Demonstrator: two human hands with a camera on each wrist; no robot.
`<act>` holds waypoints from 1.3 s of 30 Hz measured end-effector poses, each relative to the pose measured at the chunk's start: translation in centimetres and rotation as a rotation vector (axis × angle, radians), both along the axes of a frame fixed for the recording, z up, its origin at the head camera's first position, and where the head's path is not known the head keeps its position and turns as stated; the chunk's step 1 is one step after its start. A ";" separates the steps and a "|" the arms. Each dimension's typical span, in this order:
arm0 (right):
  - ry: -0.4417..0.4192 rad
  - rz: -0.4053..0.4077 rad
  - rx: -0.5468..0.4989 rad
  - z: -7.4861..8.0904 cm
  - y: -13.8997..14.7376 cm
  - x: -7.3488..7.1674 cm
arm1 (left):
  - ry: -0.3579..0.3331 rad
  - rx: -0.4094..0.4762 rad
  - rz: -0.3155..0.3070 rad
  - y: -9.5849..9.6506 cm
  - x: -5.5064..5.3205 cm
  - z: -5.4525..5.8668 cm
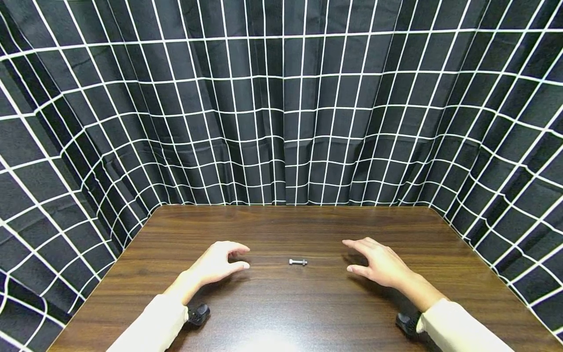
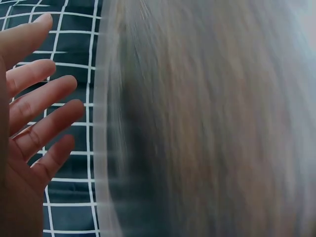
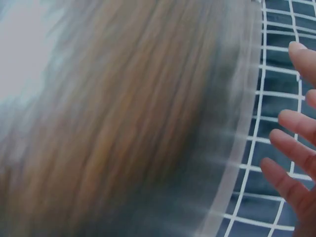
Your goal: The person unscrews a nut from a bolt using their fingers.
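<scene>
A small metal bolt with a nut on its right end (image 1: 298,262) lies flat on the brown wooden table (image 1: 281,308), between the two hands in the head view. To its left, my left hand (image 1: 218,262) hovers over the table with thumb and fingers apart, holding nothing. On the other side my right hand (image 1: 377,261) is held likewise, its fingers spread toward the bolt without touching it. Both wrist views show loosely spread fingers, of the left hand (image 2: 37,113) and the right hand (image 3: 296,153); the bolt appears in neither.
Black curtains with a white grid (image 1: 281,107) surround the table's back and sides. A dark wrist device (image 1: 199,315) sits at the left cuff, another dark device (image 1: 407,323) at the right. Light glares off the table's near edge.
</scene>
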State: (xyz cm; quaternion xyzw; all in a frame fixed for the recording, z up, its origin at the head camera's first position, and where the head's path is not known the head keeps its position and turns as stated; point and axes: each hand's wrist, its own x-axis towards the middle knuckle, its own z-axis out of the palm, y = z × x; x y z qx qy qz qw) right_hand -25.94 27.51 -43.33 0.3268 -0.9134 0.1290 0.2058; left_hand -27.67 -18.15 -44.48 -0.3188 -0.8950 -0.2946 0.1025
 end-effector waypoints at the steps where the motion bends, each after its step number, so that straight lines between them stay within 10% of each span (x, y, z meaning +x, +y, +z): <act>1: -0.007 0.001 -0.005 0.0 -0.2 0.0 | -0.014 0.019 0.002 0.2 0.0 -0.1; 18: 0.007 0.073 -0.069 0.0 -3.5 -0.4 | -0.125 0.279 -0.035 4.5 -0.5 -0.7; 39: -0.218 0.076 -0.311 -0.4 -6.8 -1.0 | -0.247 0.420 0.009 9.3 -0.7 0.1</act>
